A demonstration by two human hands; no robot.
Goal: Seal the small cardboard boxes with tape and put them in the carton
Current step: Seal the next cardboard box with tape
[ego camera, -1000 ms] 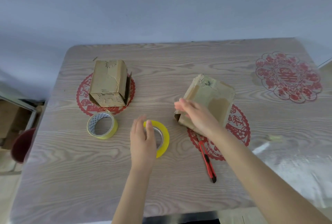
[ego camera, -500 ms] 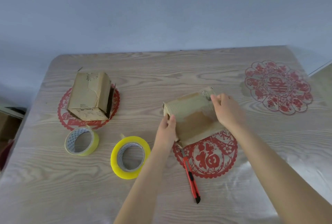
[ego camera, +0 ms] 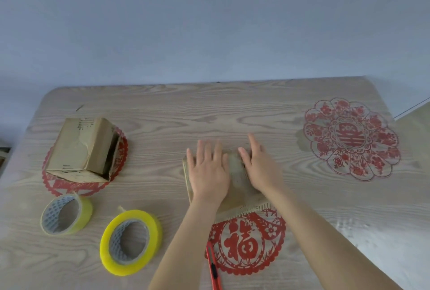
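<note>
Centrally, a small cardboard box (ego camera: 237, 187) lies on the wooden table (ego camera: 232, 108), its near edge over a red paper-cut decoration (ego camera: 244, 245). The left hand (ego camera: 208, 173) and right hand (ego camera: 260, 168) both press flat on its top, fingers straight and spread, gripping nothing. Further left sit a yellow tape roll (ego camera: 131, 242), a paler tape roll (ego camera: 66, 214) and a second box (ego camera: 81, 148) with one side gaping, and a red utility knife (ego camera: 214, 268) lies by the left forearm. The flaps may well spring up once a hand lifts for tape, leaving a crooked seal.
</note>
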